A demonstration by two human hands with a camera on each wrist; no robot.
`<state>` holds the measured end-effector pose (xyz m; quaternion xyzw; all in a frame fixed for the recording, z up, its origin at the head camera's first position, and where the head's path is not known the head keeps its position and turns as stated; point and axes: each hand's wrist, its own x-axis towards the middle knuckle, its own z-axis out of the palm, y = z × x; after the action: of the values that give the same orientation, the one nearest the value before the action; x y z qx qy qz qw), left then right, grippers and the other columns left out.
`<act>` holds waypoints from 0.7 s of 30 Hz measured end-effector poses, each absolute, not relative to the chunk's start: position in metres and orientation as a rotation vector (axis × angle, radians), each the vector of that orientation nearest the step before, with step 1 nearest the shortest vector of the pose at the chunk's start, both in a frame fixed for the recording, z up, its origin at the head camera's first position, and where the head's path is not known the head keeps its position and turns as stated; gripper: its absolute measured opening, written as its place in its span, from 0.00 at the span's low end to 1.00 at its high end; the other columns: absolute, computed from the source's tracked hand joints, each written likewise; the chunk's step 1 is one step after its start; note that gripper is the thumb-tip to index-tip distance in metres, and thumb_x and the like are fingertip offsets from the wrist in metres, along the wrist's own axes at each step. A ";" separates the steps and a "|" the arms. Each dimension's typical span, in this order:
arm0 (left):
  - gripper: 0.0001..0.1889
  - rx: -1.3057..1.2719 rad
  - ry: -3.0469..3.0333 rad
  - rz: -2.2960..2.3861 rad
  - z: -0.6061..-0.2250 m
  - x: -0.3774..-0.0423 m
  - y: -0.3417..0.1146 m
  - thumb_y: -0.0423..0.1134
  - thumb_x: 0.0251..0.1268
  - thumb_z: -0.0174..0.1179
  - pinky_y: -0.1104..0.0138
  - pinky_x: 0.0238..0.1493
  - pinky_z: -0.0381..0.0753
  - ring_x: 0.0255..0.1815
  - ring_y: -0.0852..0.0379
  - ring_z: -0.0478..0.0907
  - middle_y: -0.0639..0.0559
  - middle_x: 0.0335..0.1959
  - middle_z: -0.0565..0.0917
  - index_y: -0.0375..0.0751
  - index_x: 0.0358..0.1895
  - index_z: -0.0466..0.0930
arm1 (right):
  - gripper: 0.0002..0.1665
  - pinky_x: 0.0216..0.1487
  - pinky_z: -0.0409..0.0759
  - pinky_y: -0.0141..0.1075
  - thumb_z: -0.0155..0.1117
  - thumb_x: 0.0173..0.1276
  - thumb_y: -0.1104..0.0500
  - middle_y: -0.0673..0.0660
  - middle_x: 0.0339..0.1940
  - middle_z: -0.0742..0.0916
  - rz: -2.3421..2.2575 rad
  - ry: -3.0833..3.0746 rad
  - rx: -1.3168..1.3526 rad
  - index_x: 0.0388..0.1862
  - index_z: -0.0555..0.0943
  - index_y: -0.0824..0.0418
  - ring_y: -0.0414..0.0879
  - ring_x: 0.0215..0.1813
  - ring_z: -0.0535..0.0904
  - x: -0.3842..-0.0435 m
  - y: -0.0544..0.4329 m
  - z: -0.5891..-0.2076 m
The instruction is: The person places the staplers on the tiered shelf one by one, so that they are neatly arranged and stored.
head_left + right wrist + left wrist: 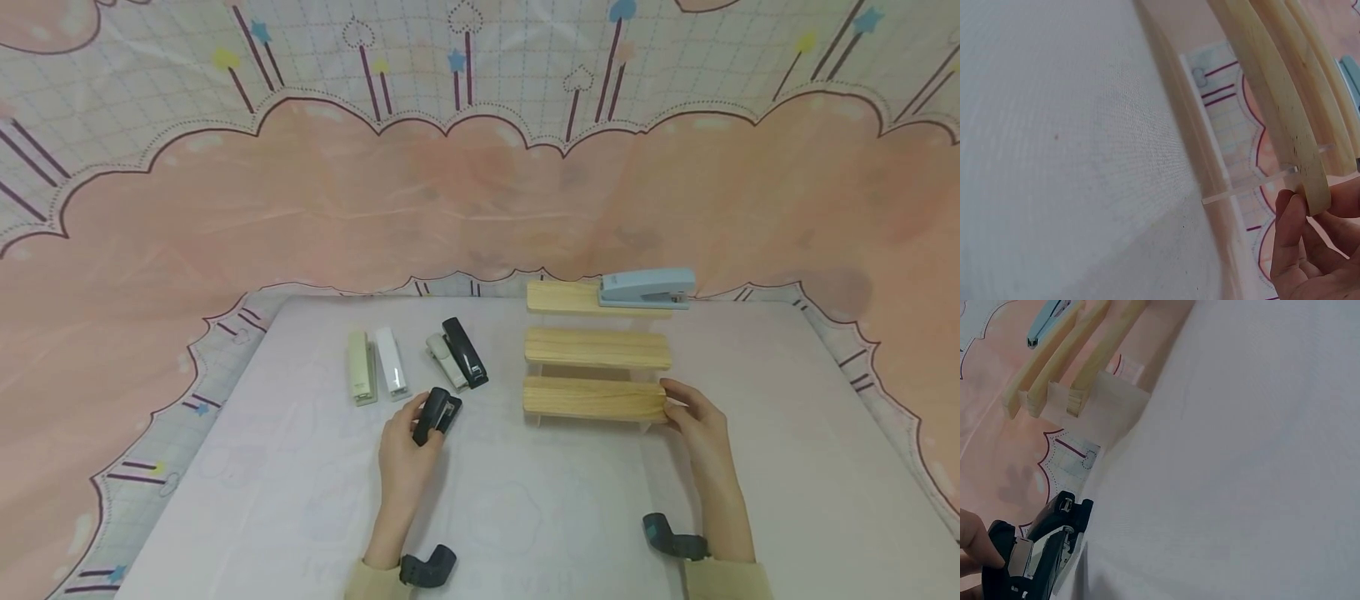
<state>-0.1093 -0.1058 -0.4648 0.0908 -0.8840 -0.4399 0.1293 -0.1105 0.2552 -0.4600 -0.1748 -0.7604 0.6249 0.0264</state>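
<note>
This looks like a screened-off recording corner; whether it belongs to a home or an office cannot be told. A white desk spreads beneath the left hand and right hand. Beyond them and out to both sides, a peach patterned cloth, with scalloped edges, stars and a faint grid, fills the background. Black devices worn on both wrists suggest filming. Office goods sit close by: a black stapler in the left hand, more staplers just beyond it, and a stepped wooden rack at the right hand.
</note>
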 end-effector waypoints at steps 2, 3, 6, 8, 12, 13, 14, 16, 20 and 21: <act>0.27 0.254 -2.568 -1.277 -0.463 -0.110 -0.105 0.26 0.51 0.59 0.62 0.41 0.71 0.44 0.47 0.76 0.39 0.48 0.83 0.41 0.59 0.77 | 0.25 0.46 0.76 0.19 0.48 0.73 0.63 0.48 0.57 0.76 1.933 -2.340 -0.539 0.68 0.68 0.66 0.26 0.44 0.76 -0.111 0.255 -0.460; 0.27 0.250 -2.568 -1.278 -0.462 -0.110 -0.105 0.26 0.50 0.59 0.63 0.41 0.71 0.44 0.47 0.76 0.39 0.48 0.83 0.41 0.59 0.77 | 0.25 0.46 0.76 0.19 0.48 0.73 0.63 0.47 0.56 0.76 1.935 -2.340 -0.535 0.68 0.67 0.67 0.26 0.44 0.76 -0.111 0.255 -0.460; 0.28 0.236 -2.564 -1.282 -0.458 -0.112 -0.104 0.27 0.50 0.59 0.63 0.40 0.71 0.45 0.47 0.76 0.39 0.49 0.83 0.42 0.60 0.77 | 0.25 0.45 0.76 0.19 0.49 0.73 0.63 0.47 0.56 0.76 1.927 -2.340 -0.525 0.67 0.68 0.67 0.26 0.44 0.76 -0.110 0.255 -0.459; 0.28 0.224 -2.561 -1.285 -0.456 -0.113 -0.103 0.27 0.50 0.59 0.64 0.40 0.70 0.45 0.47 0.76 0.40 0.49 0.83 0.42 0.60 0.77 | 0.25 0.46 0.76 0.19 0.49 0.73 0.63 0.47 0.56 0.76 1.924 -2.343 -0.515 0.67 0.67 0.68 0.26 0.44 0.76 -0.110 0.255 -0.459; 0.28 0.190 -2.551 -1.286 -0.451 -0.116 -0.101 0.27 0.50 0.58 0.64 0.40 0.69 0.45 0.48 0.76 0.40 0.49 0.83 0.42 0.60 0.77 | 0.25 0.46 0.76 0.19 0.49 0.73 0.62 0.44 0.54 0.76 1.916 -2.352 -0.497 0.67 0.68 0.68 0.26 0.44 0.76 -0.109 0.255 -0.458; 0.28 0.177 -2.547 -1.284 -0.450 -0.117 -0.101 0.27 0.50 0.58 0.64 0.41 0.69 0.45 0.48 0.76 0.40 0.49 0.83 0.42 0.60 0.77 | 0.25 0.46 0.76 0.19 0.49 0.73 0.62 0.43 0.53 0.76 1.916 -2.355 -0.492 0.67 0.68 0.68 0.26 0.44 0.76 -0.108 0.255 -0.459; 0.28 0.163 -2.543 -1.279 -0.449 -0.118 -0.101 0.26 0.50 0.58 0.64 0.41 0.69 0.45 0.48 0.76 0.40 0.48 0.83 0.43 0.60 0.77 | 0.25 0.46 0.76 0.19 0.49 0.73 0.62 0.42 0.53 0.76 1.917 -2.354 -0.491 0.67 0.68 0.68 0.26 0.44 0.76 -0.108 0.255 -0.459; 0.28 0.136 -2.535 -1.273 -0.446 -0.120 -0.099 0.26 0.50 0.58 0.63 0.42 0.69 0.46 0.47 0.76 0.40 0.48 0.83 0.43 0.60 0.77 | 0.25 0.46 0.76 0.19 0.49 0.73 0.62 0.43 0.54 0.76 1.919 -2.359 -0.489 0.67 0.68 0.67 0.26 0.44 0.76 -0.108 0.255 -0.459; 0.28 0.081 -2.525 -1.270 -0.440 -0.125 -0.096 0.25 0.50 0.58 0.61 0.43 0.70 0.46 0.46 0.76 0.40 0.48 0.83 0.42 0.60 0.77 | 0.25 0.46 0.76 0.19 0.49 0.73 0.62 0.44 0.55 0.76 1.920 -2.360 -0.488 0.68 0.67 0.67 0.26 0.44 0.76 -0.109 0.256 -0.459; 0.28 0.072 -2.524 -1.270 -0.439 -0.126 -0.096 0.25 0.50 0.58 0.61 0.44 0.70 0.46 0.46 0.76 0.40 0.48 0.83 0.42 0.60 0.77 | 0.25 0.46 0.76 0.19 0.49 0.73 0.62 0.46 0.56 0.76 1.920 -2.361 -0.487 0.68 0.67 0.67 0.26 0.44 0.76 -0.109 0.256 -0.459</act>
<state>-0.1261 -0.0955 -0.4389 0.0250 -0.8820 -0.4437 0.1567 -0.1089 0.2556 -0.4587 -0.1579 -0.7658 0.6226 0.0297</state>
